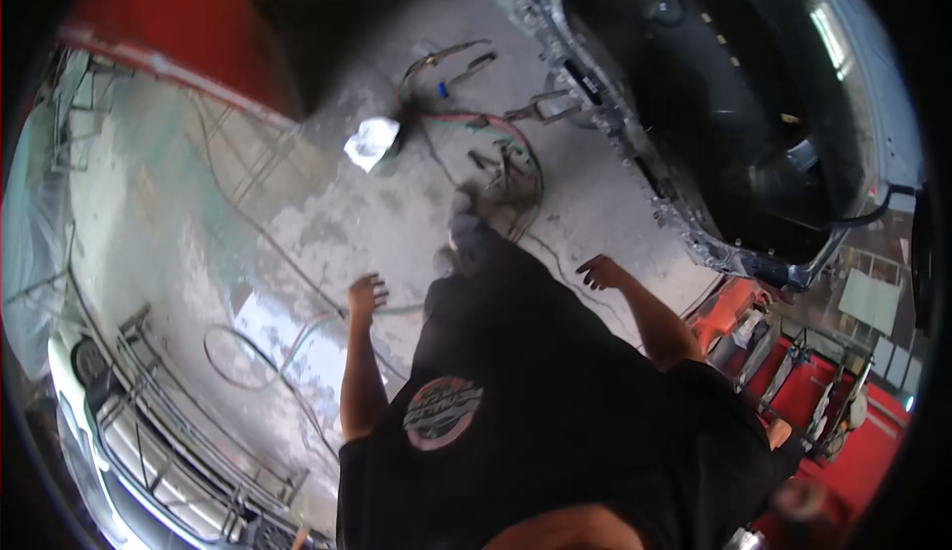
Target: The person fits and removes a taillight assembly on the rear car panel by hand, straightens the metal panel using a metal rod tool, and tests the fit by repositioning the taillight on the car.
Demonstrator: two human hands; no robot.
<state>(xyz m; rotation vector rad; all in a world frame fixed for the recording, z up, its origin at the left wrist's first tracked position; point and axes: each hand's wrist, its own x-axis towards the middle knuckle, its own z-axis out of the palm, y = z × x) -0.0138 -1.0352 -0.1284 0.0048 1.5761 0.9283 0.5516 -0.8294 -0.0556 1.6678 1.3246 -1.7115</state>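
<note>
Both of my arms hang out from the black T-shirt [555, 401], over a grey concrete floor. My left hand [367, 295] is on the left side of the view, its fingers apart, holding nothing. On the right side my right hand [602, 272] has its fingers spread and bent, also with nothing in it. Neither hand touches any object. Beyond my feet, a red and green hose [536, 173] curves around metal clamps or tools [504, 168]. A crumpled white sheet [373, 143] lies farther forward on the floor.
A stripped car body [635, 143] stands at the upper right. Below it is a red tool cart [793, 381]. Metal racks [169, 391] and a light-coloured car [74, 431] are at the lower left. Hoses [263, 228] cross the floor. A red panel [188, 34] is at the upper left.
</note>
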